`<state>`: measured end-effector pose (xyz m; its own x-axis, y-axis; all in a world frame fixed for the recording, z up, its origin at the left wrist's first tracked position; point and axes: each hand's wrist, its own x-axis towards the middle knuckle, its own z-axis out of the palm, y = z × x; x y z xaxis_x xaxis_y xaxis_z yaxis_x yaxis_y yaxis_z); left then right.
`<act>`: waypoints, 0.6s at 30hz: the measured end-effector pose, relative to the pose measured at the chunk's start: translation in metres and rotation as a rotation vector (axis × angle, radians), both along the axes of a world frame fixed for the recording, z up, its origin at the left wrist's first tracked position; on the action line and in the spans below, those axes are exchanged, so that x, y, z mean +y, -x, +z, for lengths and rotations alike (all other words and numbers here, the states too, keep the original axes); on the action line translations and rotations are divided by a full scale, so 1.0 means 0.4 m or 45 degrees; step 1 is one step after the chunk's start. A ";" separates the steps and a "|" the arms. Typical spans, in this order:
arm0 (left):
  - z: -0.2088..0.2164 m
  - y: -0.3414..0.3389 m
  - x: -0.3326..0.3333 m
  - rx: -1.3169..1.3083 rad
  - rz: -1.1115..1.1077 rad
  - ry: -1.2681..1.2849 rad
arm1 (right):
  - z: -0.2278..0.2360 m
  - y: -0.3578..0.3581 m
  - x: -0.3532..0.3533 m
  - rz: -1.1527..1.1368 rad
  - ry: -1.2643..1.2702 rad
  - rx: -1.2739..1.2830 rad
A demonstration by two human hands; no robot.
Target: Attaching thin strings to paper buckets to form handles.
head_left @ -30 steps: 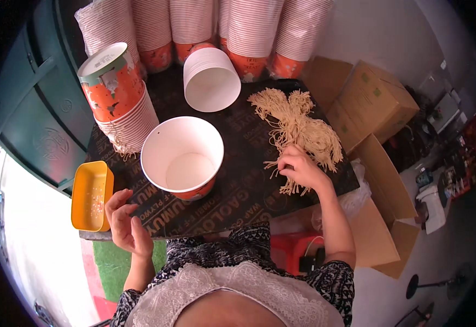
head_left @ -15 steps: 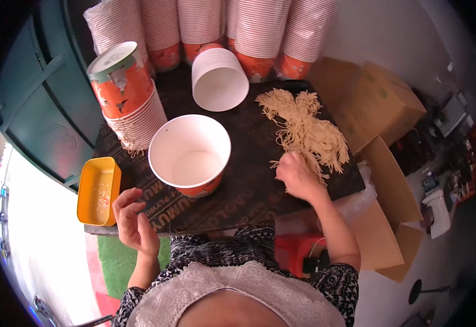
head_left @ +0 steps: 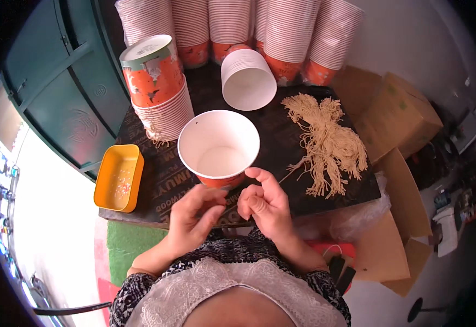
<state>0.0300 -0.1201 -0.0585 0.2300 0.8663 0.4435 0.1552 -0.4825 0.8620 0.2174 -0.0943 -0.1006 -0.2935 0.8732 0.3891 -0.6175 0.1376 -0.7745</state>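
A large white-lined paper bucket [head_left: 219,143] with an orange outside stands upright at the middle of the table; a small dark dot shows on its inner wall. Just in front of it are both my hands, close together. My left hand [head_left: 195,217] is open, fingers curved and thumb apart. My right hand [head_left: 265,206] is closed, thumb pressed to the curled fingers and the forefinger reaching toward the bucket's rim; whatever it may pinch is too small to make out. A loose heap of cream cords [head_left: 330,144] lies right of the bucket.
A yellow tray [head_left: 100,180] with small bits stands at the left edge. Behind it rises a stack of upturned buckets [head_left: 156,82] with cords hanging. Another bucket [head_left: 249,87] lies on its side, before tall wrapped bucket stacks [head_left: 284,32]. Cardboard boxes [head_left: 407,114] stand right of the table.
My right hand has left the cord heap and come in before the bucket. My left hand has moved right from beside the yellow tray to meet it. The whole view has shifted.
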 end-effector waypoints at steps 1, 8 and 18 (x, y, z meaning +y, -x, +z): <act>-0.003 -0.012 0.001 -0.140 -0.094 0.152 | -0.005 -0.001 0.002 0.023 0.009 -0.023; 0.006 -0.050 0.019 -0.279 -0.307 0.326 | 0.004 -0.004 -0.009 0.053 0.099 -0.108; -0.038 -0.065 0.050 0.177 0.096 -0.495 | -0.014 -0.016 -0.053 -0.491 -0.203 -0.593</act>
<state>0.0559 -0.1001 -0.0737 0.2532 0.6571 0.7100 0.3046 -0.7507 0.5862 0.2240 -0.1154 -0.1061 -0.1391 0.8919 0.4304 -0.1027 0.4193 -0.9020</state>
